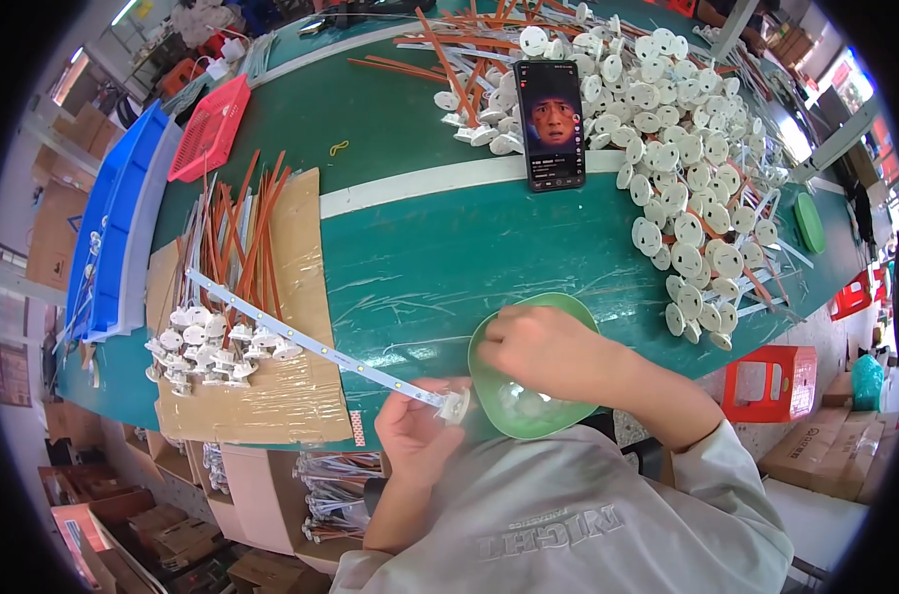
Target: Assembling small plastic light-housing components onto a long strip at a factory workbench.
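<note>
Near the table's front edge, my left hand (415,436) pinches one end of an LED strip (311,344). A round white plastic end piece (455,406) sits at that end, between my fingers. The strip slants away to the left, over a cardboard sheet (301,257). My right hand (539,342) reaches into a green bowl (560,424), its fingers curled down inside. Small clear, shiny pieces (529,404) lie at the bowl's bottom. Whatever those fingertips hold is hidden.
A bundle of strips with white end pieces (207,342) lies on the cardboard. More white-ended strips (687,168) are heaped at the right. A phone (551,124) with a lit screen leans against that heap. Blue (113,233) and red (210,129) trays stand at the left.
</note>
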Demonstrator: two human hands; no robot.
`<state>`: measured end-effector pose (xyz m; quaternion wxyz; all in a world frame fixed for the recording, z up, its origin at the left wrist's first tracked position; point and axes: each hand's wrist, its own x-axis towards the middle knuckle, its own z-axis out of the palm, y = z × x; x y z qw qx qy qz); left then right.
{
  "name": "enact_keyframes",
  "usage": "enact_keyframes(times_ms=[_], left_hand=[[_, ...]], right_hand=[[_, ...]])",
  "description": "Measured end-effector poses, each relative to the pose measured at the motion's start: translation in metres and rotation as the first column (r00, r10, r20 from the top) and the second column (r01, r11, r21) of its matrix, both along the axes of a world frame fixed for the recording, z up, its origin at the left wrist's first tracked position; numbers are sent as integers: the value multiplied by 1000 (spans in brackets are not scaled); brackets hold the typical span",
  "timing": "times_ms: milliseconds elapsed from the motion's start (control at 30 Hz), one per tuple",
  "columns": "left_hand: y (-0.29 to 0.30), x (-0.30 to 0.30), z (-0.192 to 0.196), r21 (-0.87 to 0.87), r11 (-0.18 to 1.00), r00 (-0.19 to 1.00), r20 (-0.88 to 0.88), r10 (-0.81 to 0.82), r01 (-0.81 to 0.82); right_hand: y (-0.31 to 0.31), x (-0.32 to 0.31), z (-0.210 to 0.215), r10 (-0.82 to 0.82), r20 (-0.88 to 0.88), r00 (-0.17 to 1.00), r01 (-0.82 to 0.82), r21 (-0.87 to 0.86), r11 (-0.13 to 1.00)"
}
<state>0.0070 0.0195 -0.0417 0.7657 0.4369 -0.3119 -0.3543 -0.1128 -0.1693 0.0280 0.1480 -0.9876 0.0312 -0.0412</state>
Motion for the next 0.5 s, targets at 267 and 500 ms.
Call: enact_keyframes(times_ms=[267, 500], left_hand=[[-18, -7, 24, -13, 998, 998, 17, -63, 64], [-56, -41, 53, -126, 984, 933, -323, -162, 128]], right_hand=[[8, -44, -5, -457, 330, 826, 229, 544, 807], [29, -56, -2, -598, 432, 674, 217, 659, 720]])
